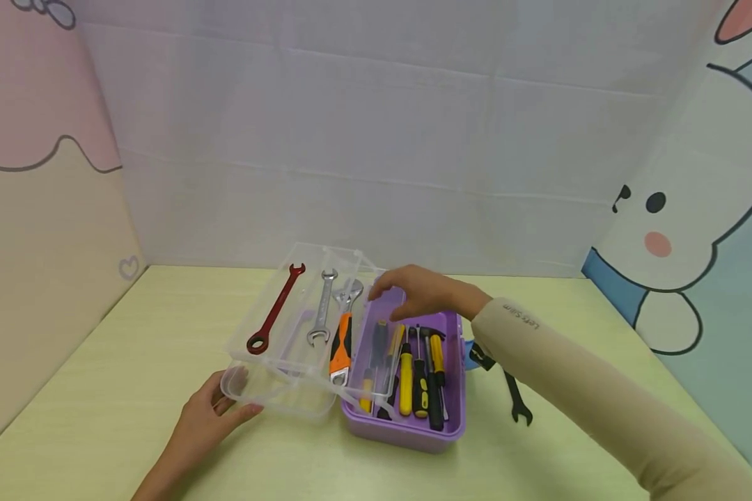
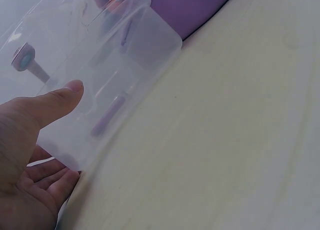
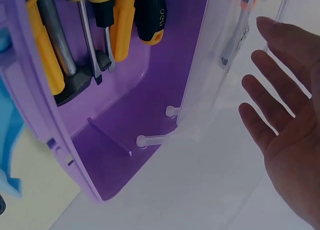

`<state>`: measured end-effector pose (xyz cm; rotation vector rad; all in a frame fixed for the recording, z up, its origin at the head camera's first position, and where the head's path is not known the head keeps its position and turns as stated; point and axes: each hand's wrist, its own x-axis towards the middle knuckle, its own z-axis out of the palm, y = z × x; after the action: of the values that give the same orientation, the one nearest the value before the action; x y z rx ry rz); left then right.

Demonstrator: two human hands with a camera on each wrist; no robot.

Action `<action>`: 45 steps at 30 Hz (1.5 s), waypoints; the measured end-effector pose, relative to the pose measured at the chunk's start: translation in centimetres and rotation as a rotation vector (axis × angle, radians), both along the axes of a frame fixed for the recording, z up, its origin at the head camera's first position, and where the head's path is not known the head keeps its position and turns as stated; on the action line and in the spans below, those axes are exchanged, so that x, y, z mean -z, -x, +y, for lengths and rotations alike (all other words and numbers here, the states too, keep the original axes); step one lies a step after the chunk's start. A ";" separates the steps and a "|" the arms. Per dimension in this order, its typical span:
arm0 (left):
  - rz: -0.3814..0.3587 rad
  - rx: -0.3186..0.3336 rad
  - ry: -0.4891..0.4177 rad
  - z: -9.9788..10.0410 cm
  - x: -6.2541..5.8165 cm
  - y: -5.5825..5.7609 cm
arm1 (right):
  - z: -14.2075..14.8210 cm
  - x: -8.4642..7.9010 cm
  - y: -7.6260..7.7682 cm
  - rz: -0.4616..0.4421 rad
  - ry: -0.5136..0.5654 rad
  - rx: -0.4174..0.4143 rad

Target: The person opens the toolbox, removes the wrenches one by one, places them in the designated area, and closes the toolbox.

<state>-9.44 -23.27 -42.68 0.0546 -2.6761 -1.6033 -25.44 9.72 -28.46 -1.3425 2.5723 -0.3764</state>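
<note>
A purple toolbox (image 1: 407, 440) stands open with several tools inside, among them a yellow-handled screwdriver (image 1: 406, 379) and a hammer (image 3: 75, 85). A clear tray (image 1: 301, 306), joined to the box by clear arms, leans out to the left over a clear lid (image 1: 288, 400). The tray carries a red wrench (image 1: 277, 309), a silver wrench (image 1: 322, 306) and an orange-handled adjustable wrench (image 1: 345, 334). My left hand (image 1: 207, 417) holds the lid's left corner, thumb in front and fingers behind it. My right hand (image 1: 423, 292) hovers over the box's far end, fingers loosely bent, holding nothing.
A dark open-end wrench (image 1: 517, 400) lies on the table right of the box, partly under my right sleeve (image 1: 576, 376). A blue latch (image 1: 473, 355) sticks out from the box's right side. A white cloth wall (image 1: 376, 139) closes off the back of the table.
</note>
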 end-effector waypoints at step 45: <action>-0.005 -0.007 -0.021 0.1 -0.4 0.0 | -3.8 1.8 -0.5 0.152 -0.194 -0.227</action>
<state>-9.44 -23.14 -42.27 0.0684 -2.6593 -1.6316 -24.95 5.97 -30.23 -1.6200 2.4580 0.0145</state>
